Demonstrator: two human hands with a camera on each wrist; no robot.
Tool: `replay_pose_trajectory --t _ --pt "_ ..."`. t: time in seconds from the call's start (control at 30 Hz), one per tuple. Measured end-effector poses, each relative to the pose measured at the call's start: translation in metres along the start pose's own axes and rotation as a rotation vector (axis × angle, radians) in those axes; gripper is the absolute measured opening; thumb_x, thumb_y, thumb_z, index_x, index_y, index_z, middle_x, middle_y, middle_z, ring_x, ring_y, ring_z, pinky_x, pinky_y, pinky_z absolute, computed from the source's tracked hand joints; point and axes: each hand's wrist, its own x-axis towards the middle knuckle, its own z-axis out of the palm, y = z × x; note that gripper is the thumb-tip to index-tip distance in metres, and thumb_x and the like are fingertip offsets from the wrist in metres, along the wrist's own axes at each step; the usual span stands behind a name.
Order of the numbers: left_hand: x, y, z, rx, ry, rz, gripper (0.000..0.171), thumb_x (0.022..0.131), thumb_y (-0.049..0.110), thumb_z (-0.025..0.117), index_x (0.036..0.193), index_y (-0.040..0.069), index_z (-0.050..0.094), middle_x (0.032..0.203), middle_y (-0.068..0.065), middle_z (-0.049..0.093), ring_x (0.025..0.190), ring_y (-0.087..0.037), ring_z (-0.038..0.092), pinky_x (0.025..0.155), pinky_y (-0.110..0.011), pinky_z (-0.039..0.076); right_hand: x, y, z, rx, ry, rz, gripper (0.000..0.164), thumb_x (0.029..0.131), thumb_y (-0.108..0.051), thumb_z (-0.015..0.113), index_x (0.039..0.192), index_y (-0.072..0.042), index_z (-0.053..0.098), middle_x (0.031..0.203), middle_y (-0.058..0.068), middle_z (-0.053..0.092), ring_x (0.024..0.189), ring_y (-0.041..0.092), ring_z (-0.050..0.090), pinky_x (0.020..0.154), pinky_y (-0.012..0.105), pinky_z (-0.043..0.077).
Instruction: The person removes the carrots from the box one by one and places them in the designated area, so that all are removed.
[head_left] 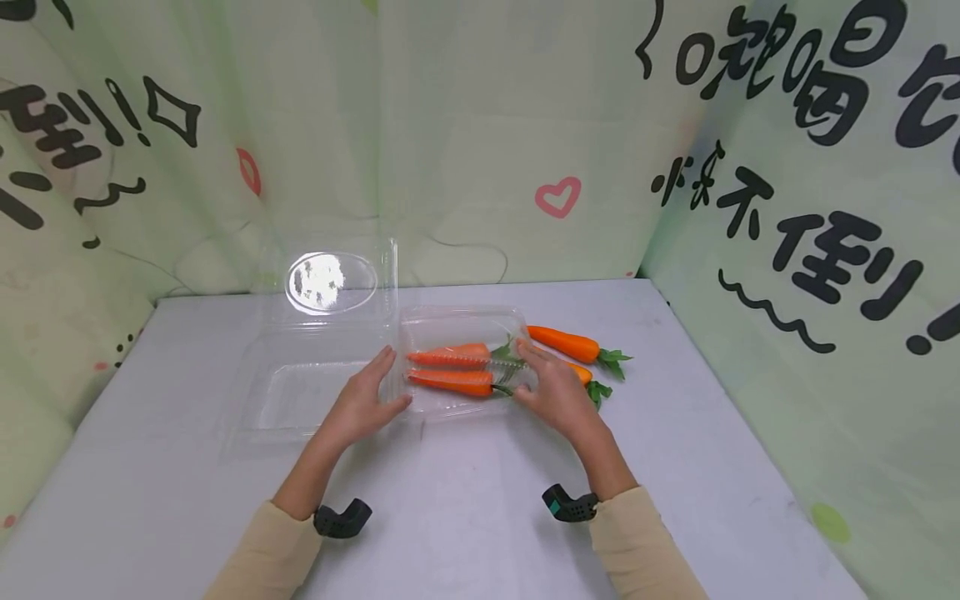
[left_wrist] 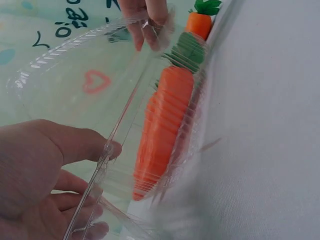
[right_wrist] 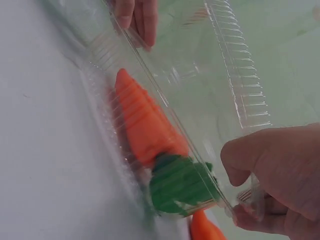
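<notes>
A clear plastic container (head_left: 459, 314) with ribbed walls holds two orange carrots, a rear carrot (head_left: 450, 357) and a front carrot (head_left: 450, 382), their green tops toward the right. My left hand (head_left: 362, 402) pinches its left edge; in the left wrist view the thumb lies over the rim and the fingers (left_wrist: 82, 220) are beneath. At the right end, my right hand (head_left: 555, 392) pinches the rim between thumb and fingers, seen closer in the right wrist view (right_wrist: 285, 175). The container's underside is hidden, so I cannot tell whether it touches the table.
Left of the held container lies another clear plastic tray (head_left: 315, 396), with an upright clear panel (head_left: 330, 283) behind it. Beyond my right hand are a carrot (head_left: 562, 340) and a partly hidden carrot (head_left: 581, 372) on the white table (head_left: 465, 517). Printed curtains (head_left: 465, 150) surround the table's back and sides.
</notes>
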Motion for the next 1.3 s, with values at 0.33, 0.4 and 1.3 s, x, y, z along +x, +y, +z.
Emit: replay_pose_trajectory --t 0.33,0.4,1.3 --pt "-0.001 -0.002 0.000 -0.001 0.005 -0.004 0.079 0.089 0.020 0.067 0.152 0.001 0.023 0.160 -0.019 0.022 0.145 -0.039 0.027 0.114 -0.054 0.032 0.006 0.006 -0.013 0.165 0.100 -0.003 0.066 0.090 -0.008 0.065 0.149 -0.011 0.037 0.138 0.014 0.057 0.079 0.029 0.066 0.069 0.034 0.059" --pt "-0.001 -0.002 0.000 0.001 0.002 -0.008 0.079 0.089 0.021 0.066 0.152 0.001 0.022 0.160 -0.019 0.021 0.145 -0.039 0.027 0.114 -0.054 0.031 0.007 0.007 -0.013 0.216 0.098 0.023 0.074 0.091 -0.017 0.067 0.152 -0.010 0.027 0.143 0.015 0.052 0.109 0.034 0.064 0.088 0.043 0.058" --pt "0.000 0.000 0.000 0.028 -0.023 -0.038 0.074 0.090 0.024 0.065 0.152 0.008 0.028 0.161 -0.018 0.019 0.144 -0.042 0.028 0.110 -0.062 0.033 0.017 -0.004 0.014 0.332 -0.110 0.078 0.056 0.086 -0.027 0.073 0.136 -0.009 0.054 0.134 0.009 0.060 0.121 0.029 0.059 0.100 0.042 0.052"
